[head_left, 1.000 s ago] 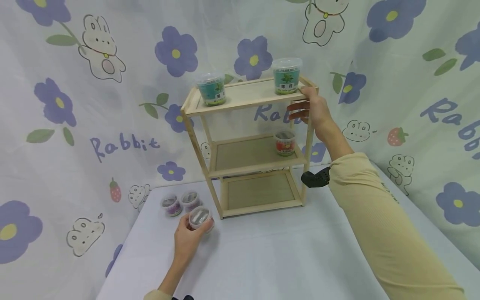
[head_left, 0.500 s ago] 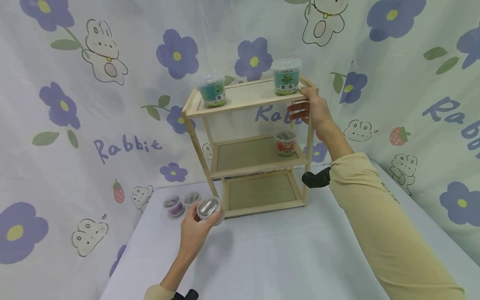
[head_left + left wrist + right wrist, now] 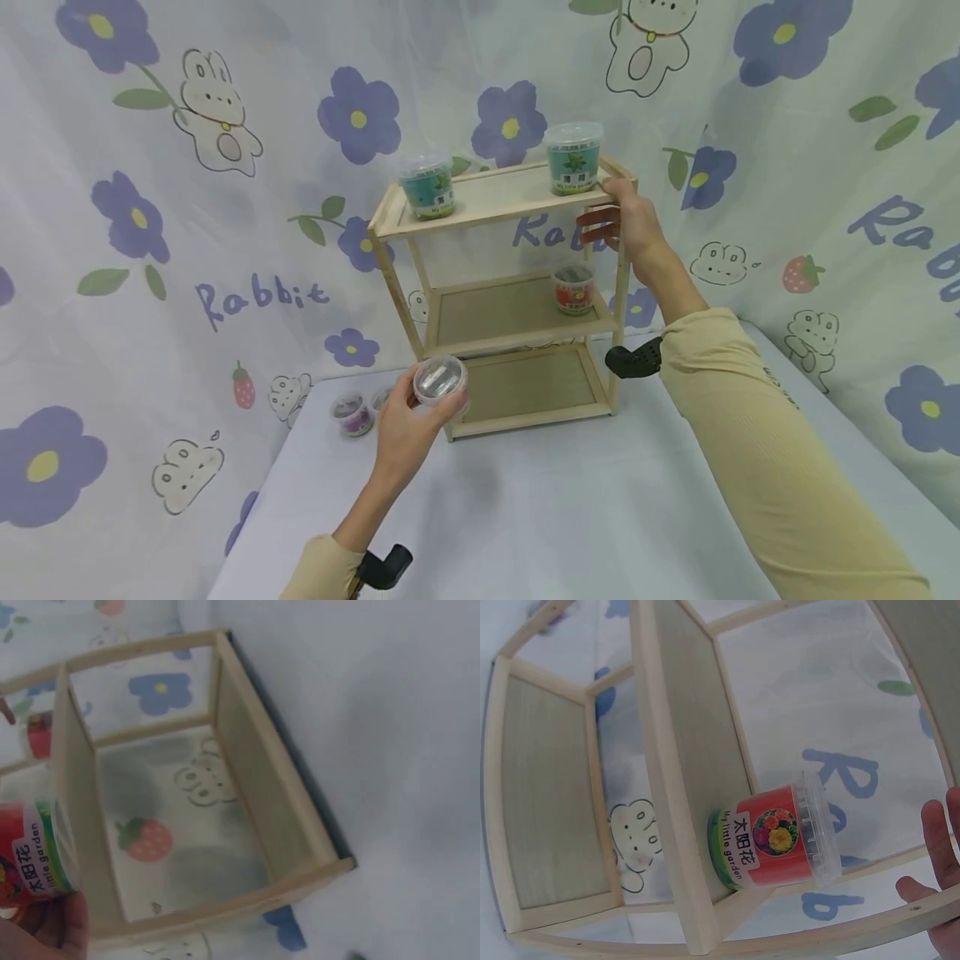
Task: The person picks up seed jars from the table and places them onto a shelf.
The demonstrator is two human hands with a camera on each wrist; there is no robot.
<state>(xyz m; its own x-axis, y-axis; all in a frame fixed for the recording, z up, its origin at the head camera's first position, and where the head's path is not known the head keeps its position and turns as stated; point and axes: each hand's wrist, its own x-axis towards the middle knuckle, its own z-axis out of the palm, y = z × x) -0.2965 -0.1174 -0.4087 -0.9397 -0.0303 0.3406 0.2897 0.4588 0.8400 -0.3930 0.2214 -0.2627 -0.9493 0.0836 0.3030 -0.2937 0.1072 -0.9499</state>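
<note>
My left hand (image 3: 408,429) grips a small clear-lidded plastic cup (image 3: 440,381) in front of the lower left of a three-tier wooden shelf (image 3: 495,193). In the left wrist view this seed-growing cup (image 3: 34,855) shows a red flower label. My right hand (image 3: 637,232) holds the shelf's top right corner, thumb above and fingers behind the post. Another red-labelled cup (image 3: 780,836) stands on the middle tier at the right. Two teal-labelled cups stand on the top tier, one cup (image 3: 429,190) at the left and one cup (image 3: 573,162) beside my right thumb.
On the white table (image 3: 540,508), left of the shelf, stand a purple-labelled cup (image 3: 354,415) and a second cup (image 3: 380,400) partly hidden by my left hand. A patterned cloth (image 3: 247,217) hangs close behind the shelf.
My left hand has lifted the red-labelled cup up and to the right, away from the other cups and toward the shelf. The right hand keeps its hold on the shelf corner.
</note>
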